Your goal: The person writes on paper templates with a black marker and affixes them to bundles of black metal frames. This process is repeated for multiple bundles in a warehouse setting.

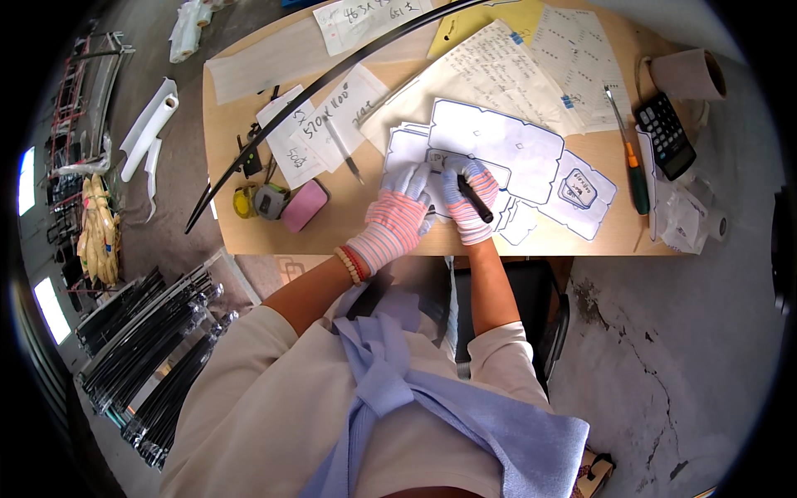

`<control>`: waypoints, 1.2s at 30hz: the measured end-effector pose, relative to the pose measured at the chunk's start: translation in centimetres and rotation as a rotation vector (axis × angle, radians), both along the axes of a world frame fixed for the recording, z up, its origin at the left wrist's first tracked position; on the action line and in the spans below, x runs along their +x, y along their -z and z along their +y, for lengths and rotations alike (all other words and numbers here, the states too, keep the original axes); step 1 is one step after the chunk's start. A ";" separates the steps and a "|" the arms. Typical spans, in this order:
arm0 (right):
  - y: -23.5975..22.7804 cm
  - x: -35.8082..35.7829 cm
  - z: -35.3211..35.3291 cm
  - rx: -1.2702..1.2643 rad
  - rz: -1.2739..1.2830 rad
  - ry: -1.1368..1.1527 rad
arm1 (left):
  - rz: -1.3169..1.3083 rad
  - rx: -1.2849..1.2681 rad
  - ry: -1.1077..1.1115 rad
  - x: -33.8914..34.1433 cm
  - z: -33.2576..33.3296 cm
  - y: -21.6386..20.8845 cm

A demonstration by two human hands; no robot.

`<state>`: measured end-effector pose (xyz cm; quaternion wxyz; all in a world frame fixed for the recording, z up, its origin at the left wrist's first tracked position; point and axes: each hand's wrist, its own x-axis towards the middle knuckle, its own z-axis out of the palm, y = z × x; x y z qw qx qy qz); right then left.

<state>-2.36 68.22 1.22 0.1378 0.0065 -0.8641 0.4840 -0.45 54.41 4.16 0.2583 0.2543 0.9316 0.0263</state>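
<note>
In the head view, your right hand, in a striped glove, grips a black marker, which slants across the palm with its thick end toward you. Your left hand, gloved the same way, rests just beside it with its fingers bent over the white paper cutouts; you have a small dark piece at those fingertips, but whether you are pinching it cannot be told. The cutouts, edged in blue, lie under and just beyond both hands, overlapping one another, and another paper piece with a small drawing sits to the right of your right hand.

Left of your left hand, near it, are a pink case and two tape measures; a pen lies beyond them on the wooden table. Past both hands lie handwritten sheets. Well to the right of your right hand are a screwdriver and a black calculator, with a cup beyond.
</note>
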 end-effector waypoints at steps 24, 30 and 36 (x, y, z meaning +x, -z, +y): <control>0.9 0.8 -0.2 -0.015 -0.037 0.229 | 0.034 0.011 0.008 0.1 -0.1 0.3; 0.7 1.1 0.5 -0.496 0.086 0.251 | 0.029 -0.030 0.006 0.0 0.2 -0.5; -1.3 1.6 6.5 -0.333 0.216 0.672 | -0.270 -0.134 -0.185 -0.9 1.4 -2.1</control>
